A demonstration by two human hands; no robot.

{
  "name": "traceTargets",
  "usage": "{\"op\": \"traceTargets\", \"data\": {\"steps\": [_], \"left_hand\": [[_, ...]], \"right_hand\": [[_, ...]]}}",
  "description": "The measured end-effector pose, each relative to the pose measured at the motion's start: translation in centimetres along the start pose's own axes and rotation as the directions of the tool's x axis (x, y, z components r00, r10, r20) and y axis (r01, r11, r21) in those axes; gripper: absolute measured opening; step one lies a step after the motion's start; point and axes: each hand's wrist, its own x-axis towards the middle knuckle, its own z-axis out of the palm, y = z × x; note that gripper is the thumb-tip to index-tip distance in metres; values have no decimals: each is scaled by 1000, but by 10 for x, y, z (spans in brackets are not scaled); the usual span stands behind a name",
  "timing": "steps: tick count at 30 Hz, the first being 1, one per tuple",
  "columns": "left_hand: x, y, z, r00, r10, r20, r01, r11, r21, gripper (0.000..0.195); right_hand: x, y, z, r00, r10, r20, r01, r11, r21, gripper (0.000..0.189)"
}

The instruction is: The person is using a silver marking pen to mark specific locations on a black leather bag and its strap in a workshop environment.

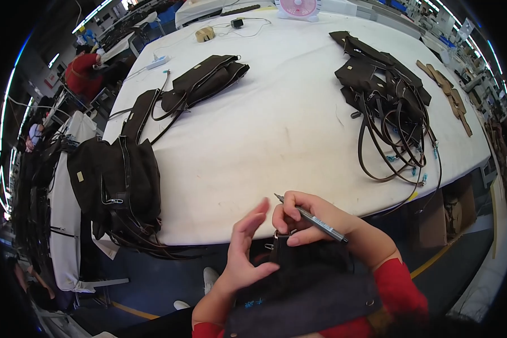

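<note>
In my right hand (306,215) is a dark marker pen (321,224), slanting with its tip up and to the left. Fingers of that hand also touch the top of a dark fabric bag (300,255) at the table's near edge. A metal zipper pull (269,246) hangs at the bag's left side. My left hand (247,249) is beside that pull, fingers and thumb spread, nothing between them. Below the hands lies dark grey cloth (304,308) with blue marks and a metal snap; I cannot tell if it is an apron or part of the bag.
The table bears a white cover (245,148). Dark bags (118,181) lie along its left side. Another pile of bags (380,80) with looped straps (363,143) is at right, beside brown strips (448,95). A pink fan (298,7) stands far back. A person in red (82,74) is at left.
</note>
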Motion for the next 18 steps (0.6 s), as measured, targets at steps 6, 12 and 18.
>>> {"op": "traceTargets", "data": {"steps": [6,12,18], "left_hand": [[1,5,2,993,-106,49,85,946,314,50],[-1,-2,4,998,-52,21,47,984,171,30],[-1,23,0,924,-373,82,376,927,-20,19]], "right_hand": [[-4,3,-4,999,-47,-16,47,999,-14,32],[-10,23,-1,973,-37,-229,21,997,-71,32],[-5,20,-18,991,-59,-116,40,986,-161,33]]}}
